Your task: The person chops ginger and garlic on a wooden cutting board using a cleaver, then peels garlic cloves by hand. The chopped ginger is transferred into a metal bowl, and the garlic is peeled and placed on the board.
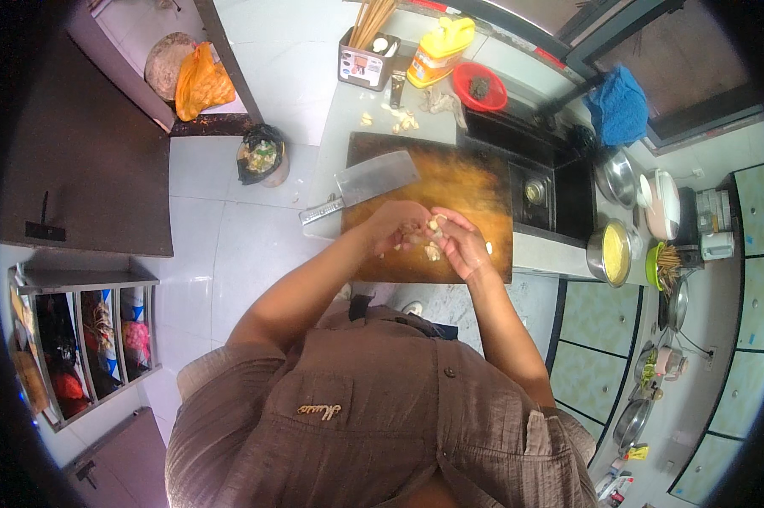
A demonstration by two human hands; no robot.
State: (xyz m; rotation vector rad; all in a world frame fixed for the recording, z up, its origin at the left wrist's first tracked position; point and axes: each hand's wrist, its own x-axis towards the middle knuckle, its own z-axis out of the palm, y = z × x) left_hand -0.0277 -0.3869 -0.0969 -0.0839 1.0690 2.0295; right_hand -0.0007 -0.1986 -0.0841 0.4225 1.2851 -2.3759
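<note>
Both hands meet over a wooden cutting board (477,184). A pale garlic clove (433,224) is pinched in the fingertips of my right hand (463,246). My left hand (400,222) is motion-blurred, its fingers close to the same clove; whether it grips anything is unclear. Beneath the hands, more garlic (432,253) lies on the wood, and a single white clove (489,247) sits right of my right hand. A cleaver (375,178) rests flat beyond my left hand, its metal handle past the board's left edge. Garlic pieces (405,120) are scattered on the counter behind the board.
Right of the board is a black sink (572,197). Behind stand a chopstick holder (364,66), a yellow jug (440,51) and a red plastic basket (490,95). A steel bowl (611,254) with yellow contents stands on the right counter. A lined waste bin (274,171) is on the floor.
</note>
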